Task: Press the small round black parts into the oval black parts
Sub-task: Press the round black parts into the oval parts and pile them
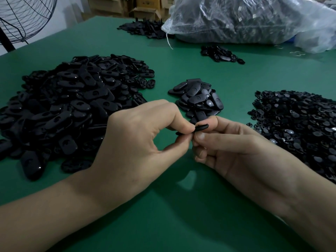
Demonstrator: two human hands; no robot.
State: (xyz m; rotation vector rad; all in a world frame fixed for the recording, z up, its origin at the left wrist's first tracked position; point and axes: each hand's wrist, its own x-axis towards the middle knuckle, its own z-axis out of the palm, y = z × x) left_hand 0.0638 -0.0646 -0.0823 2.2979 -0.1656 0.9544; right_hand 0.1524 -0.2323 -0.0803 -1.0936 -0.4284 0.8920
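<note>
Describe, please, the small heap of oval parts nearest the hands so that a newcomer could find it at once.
On the green table, look between the large heap of oval parts on the left and the heap of small round parts on the right. The small heap lies there, just beyond the left hand and the right hand. It is far smaller than either neighbour.

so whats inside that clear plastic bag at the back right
The clear plastic bag is packed with dark pieces, a few pale flecks among them. The crinkled, shiny film blurs their shapes, so I cannot tell which parts they are.
</note>
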